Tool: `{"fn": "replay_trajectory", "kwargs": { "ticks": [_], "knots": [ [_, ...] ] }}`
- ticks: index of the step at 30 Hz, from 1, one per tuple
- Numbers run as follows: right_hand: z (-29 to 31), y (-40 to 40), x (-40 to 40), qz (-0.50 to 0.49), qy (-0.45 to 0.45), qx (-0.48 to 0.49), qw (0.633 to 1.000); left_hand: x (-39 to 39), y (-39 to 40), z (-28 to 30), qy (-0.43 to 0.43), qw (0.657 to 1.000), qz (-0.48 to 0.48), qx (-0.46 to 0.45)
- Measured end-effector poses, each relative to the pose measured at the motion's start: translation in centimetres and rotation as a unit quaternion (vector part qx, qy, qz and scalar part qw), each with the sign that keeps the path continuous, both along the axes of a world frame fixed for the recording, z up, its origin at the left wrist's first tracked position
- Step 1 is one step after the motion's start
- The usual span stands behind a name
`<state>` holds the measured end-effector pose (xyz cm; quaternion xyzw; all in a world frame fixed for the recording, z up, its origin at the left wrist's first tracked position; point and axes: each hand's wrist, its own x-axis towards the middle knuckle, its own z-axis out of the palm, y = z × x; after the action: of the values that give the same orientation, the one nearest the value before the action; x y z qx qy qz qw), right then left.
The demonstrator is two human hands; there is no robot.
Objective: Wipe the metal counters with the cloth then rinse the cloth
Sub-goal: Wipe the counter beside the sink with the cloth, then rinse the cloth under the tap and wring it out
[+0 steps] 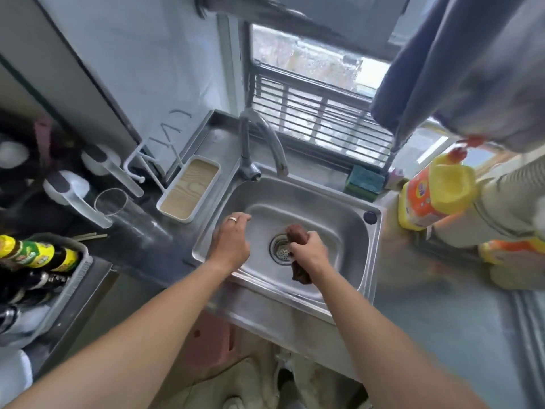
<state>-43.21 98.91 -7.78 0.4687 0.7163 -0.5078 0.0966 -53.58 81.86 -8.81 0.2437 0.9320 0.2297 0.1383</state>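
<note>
Both arms are bare from the bottom edge of the picture up to the hands, with no sleeve, no watch and no bracelet on them. The left hand (231,242) wears one plain ring (233,219) of silver colour on a finger; the ring is a smooth band without any stone. The right hand (308,252) wears no ring that shows, and no glove covers either of the hands. Nails are too blurred to tell.

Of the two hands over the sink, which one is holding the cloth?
The right hand: its fingers grip the twisted brown cloth above the drain. The left hand, wearing a ring, holds nothing.
</note>
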Motion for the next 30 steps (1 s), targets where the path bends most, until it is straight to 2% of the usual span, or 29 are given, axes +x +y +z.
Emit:
{"fn": "replay_trajectory", "kwargs": {
  "ticks": [3,6,8,11,15,18,21,26,30],
  "knots": [
    [-1.8,3.9,-2.0,0.018,-0.008,-0.005,1.0,-3.0,3.9,0.1,-0.017,0.998,0.054,0.012],
    [-4.8,6.9,-4.4,0.053,-0.011,-0.015,0.998,-6.4,7.5,0.2,-0.072,0.977,0.194,0.041],
    [-5.2,7.8,-6.2,0.075,-0.011,-0.018,0.997,-8.6,9.5,0.1,-0.098,0.961,0.252,0.052],
    [-4.7,8.0,-8.8,0.102,0.008,-0.023,0.994,-11.2,11.2,-0.3,-0.114,0.953,0.279,0.021],
    [-5.4,7.6,-11.3,0.109,0.02,-0.041,0.993,-13.5,11.9,-1.9,-0.181,0.937,0.299,0.02],
    [-6.9,7.4,-12.3,0.105,0.024,-0.048,0.993,-14.5,12.0,-3.8,-0.229,0.919,0.317,0.052],
    [-8.0,7.6,-12.5,0.084,0.025,-0.064,0.994,-14.9,12.0,-4.6,-0.284,0.876,0.367,0.133],
    [-9.0,7.1,-11.2,0.021,0.009,-0.145,0.989,-14.9,11.9,-4.4,-0.279,0.869,0.372,0.171],
    [-9.9,6.4,-10.1,-0.051,-0.025,-0.199,0.978,-14.3,12.1,-5.3,-0.262,0.876,0.376,0.148]
  ]
}}
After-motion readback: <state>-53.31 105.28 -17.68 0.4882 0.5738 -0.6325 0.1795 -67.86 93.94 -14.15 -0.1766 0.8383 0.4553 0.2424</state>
